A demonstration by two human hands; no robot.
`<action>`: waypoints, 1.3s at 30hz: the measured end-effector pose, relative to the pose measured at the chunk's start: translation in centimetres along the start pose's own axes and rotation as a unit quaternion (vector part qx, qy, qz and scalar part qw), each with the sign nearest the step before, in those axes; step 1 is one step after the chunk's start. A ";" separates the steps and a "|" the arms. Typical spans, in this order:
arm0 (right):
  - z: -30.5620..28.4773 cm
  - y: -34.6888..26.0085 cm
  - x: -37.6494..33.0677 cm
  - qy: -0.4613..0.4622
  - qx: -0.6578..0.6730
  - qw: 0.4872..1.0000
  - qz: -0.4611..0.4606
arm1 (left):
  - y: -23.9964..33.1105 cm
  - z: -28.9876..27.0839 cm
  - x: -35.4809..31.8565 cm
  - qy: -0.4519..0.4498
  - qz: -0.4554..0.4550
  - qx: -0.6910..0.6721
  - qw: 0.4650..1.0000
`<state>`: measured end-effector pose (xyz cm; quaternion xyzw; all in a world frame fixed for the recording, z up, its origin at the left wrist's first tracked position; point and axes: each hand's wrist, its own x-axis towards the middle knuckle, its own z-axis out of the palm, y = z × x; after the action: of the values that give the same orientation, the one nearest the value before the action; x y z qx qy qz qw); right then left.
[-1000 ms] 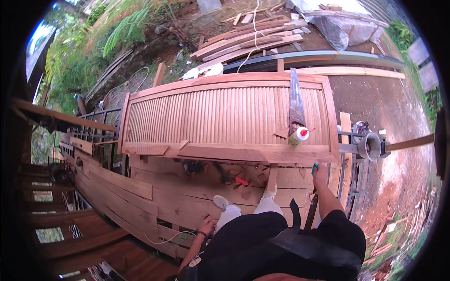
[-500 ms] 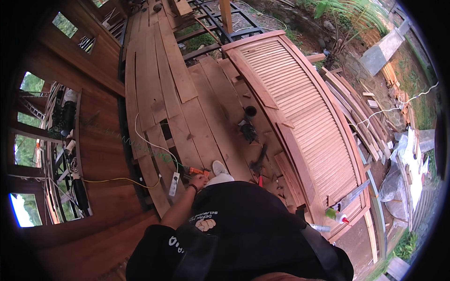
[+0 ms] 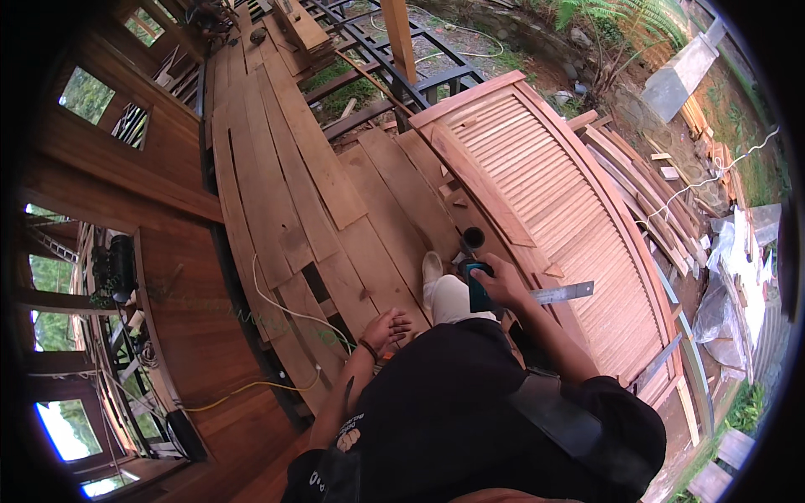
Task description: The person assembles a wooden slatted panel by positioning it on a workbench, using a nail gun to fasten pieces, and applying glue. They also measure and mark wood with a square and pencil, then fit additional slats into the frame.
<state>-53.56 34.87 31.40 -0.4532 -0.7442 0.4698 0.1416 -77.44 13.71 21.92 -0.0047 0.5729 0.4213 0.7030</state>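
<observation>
Clock bearings from the right hand, 12 at top of view.

Right hand (image 3: 505,282): fingers clamped round a teal-and-black hand-held tool (image 3: 478,291). Tool sits at 8 to 9 o'clock within the grip, in front of the white-trousered leg (image 3: 453,298); its exact kind unclear.

Left hand (image 3: 386,329): between 8 and 9 o'clock, well apart from the right; fingers loosely spread. Dark wristband (image 3: 367,346) at its wrist. Small orange object (image 3: 387,355) at 6 o'clock of that hand, mostly hidden; kind cannot be told.

Dark round cup-like object (image 3: 474,237) at 11 o'clock, near the tool. Pale canvas-like shoe (image 3: 431,267) between 9 and 10, on the brown plank floor (image 3: 360,251).

Large reddish-brown slatted wooden panel (image 3: 558,180) from 12 round to 4 o'clock. Loose reddish board (image 3: 478,183) along its near edge, toward 12. Flat silver metal strip (image 3: 567,293) just past 3, beside the right forearm. Handsaw with a grey metal blade (image 3: 658,365) at 4, across the panel's lower end.

Farther out: stacked brown timber (image 3: 650,205) at 2; crumpled clear plastic sheet (image 3: 719,329) just past 3; thin white cable (image 3: 289,311) near 9; thin yellow cable (image 3: 251,386) between 8 and 9; square orange-brown wooden post (image 3: 399,42) at 11.
</observation>
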 end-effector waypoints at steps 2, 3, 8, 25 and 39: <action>0.7 -3.8 3.7 -0.034 0.047 0.998 -0.031 | 5.1 2.0 3.1 -0.084 -0.034 0.001 0.996; 1.0 -5.7 5.6 -0.069 0.065 0.995 -0.043 | 7.5 2.5 4.8 -0.119 -0.052 -0.006 0.991; 3.1 -7.9 17.7 -0.163 0.125 0.948 -0.245 | 20.8 8.5 7.8 -0.166 0.046 -0.041 0.984; -2.7 -4.7 38.6 0.055 0.040 0.991 0.114 | 45.2 14.3 34.2 -0.131 0.228 0.346 0.900; 6.9 8.8 49.8 0.321 0.016 0.861 0.394 | 51.0 11.2 56.1 0.007 0.292 0.624 0.724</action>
<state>-80.49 72.46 9.82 -0.8322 -0.4088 0.3269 0.1830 -99.58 85.03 4.63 0.6002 0.6842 0.1530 0.3851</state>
